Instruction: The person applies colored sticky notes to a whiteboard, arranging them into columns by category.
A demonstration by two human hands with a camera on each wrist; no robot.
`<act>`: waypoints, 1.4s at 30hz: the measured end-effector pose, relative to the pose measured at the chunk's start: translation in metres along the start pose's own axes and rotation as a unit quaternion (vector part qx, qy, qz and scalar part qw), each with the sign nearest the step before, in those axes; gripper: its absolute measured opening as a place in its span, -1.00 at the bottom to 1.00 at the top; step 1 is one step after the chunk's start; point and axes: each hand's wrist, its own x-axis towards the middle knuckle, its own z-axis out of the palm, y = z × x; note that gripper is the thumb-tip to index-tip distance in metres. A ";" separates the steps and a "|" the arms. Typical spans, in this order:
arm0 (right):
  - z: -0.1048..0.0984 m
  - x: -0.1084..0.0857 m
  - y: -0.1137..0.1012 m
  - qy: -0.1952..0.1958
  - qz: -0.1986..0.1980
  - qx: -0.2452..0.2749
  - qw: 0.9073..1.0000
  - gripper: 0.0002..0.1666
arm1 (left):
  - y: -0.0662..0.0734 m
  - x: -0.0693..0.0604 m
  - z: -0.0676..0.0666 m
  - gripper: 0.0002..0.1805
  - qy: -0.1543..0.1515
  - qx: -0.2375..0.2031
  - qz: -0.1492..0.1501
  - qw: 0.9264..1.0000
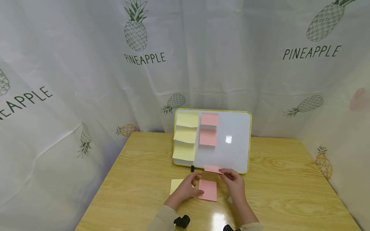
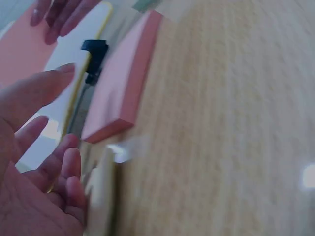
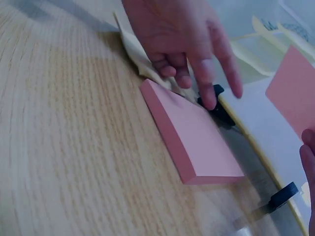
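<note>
Between finger and thumb, my right hand (image 1: 234, 184) pinches a single pink sticky note (image 1: 212, 169) by its right end, in front of the board's lower edge. My left hand (image 1: 187, 186) holds nothing; its fingers are loosely bent and spread beside the pink sticky note pad (image 1: 208, 191) on the table. A yellow pad (image 1: 175, 185) lies partly hidden under that hand. The whiteboard (image 1: 233, 141) with a yellow frame leans upright behind. Yellow notes (image 1: 186, 135) form a column at its left, with two pink notes (image 1: 208, 137) beside them.
Black feet (image 2: 96, 56) prop the whiteboard's lower edge on the wooden table (image 1: 138, 179). A small pale green piece (image 1: 230, 199) shows beside my right wrist. A curtain (image 1: 214, 64) printed with pineapples hangs behind and around the table.
</note>
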 end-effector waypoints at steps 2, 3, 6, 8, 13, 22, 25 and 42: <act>0.000 0.000 -0.001 -0.007 -0.010 -0.005 1.000 -0.80 | 0.003 0.002 -0.002 -0.28 0.014 -0.034 -0.001 0.999; 0.001 0.000 -0.001 -0.011 -0.014 -0.003 1.000 -0.79 | 0.006 0.003 -0.004 -0.31 0.021 -0.051 0.001 0.998; 0.002 0.001 -0.002 -0.021 -0.026 0.007 0.999 -0.75 | 0.014 0.007 -0.008 -0.37 0.044 -0.098 0.006 0.994; 0.003 0.002 -0.002 -0.026 -0.028 0.017 0.999 -0.72 | 0.020 0.010 -0.011 -0.42 0.057 -0.119 0.009 0.991; 0.007 0.006 -0.004 -0.027 -0.022 0.025 0.999 -0.68 | 0.034 0.020 -0.015 -0.53 0.094 -0.139 0.020 0.986; 0.019 0.025 -0.011 -0.019 -0.021 0.017 0.999 -0.73 | 0.055 0.036 -0.028 -0.64 0.149 -0.097 0.036 0.983; 0.022 0.033 -0.011 -0.022 -0.009 0.029 0.999 -0.74 | 0.061 0.041 -0.033 -0.67 0.169 -0.061 0.041 0.983; 0.032 0.058 0.002 -0.011 0.003 0.041 0.999 -0.78 | 0.065 0.066 -0.046 -0.61 0.181 -0.016 -0.013 0.983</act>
